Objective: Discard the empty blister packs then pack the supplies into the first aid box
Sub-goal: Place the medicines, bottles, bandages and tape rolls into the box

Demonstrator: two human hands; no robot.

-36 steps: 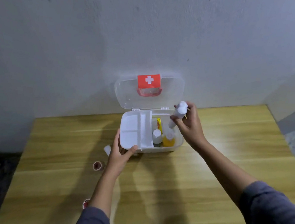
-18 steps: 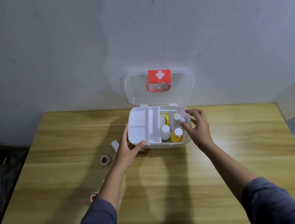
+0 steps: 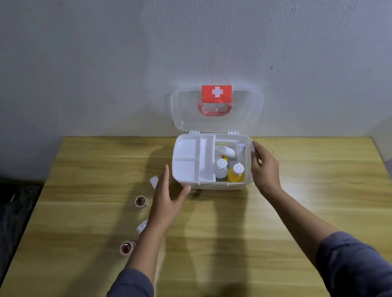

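The first aid box (image 3: pixel 215 187) sits on the wooden surface (image 3: pixel 224 230) against the wall, its clear lid (image 3: pixel 254 107) standing open, its long axis running left to right. The left hand (image 3: pixel 165 200) lies spread beside the box's left front corner, thumb at the wall, gripping nothing. The right hand's (image 3: pixel 264 165) fingers (image 3: pixel 254 147) rest loosely open on the box's right rim. Between the two hands, a white tray (image 3: pixel 191 158) covers the box's left half; right of it stand a white-capped bottle (image 3: pixel 221 167) and a yellow bottle (image 3: pixel 237 174), with a white bottle (image 3: pixel 227 152) tilted behind. Left of the left fingers lie two red-centred tape rolls (image 3: pixel 140 201), a small white item (image 3: pixel 154 181) and what may be a packet (image 3: pixel 142 226), partly hidden by the wrist.
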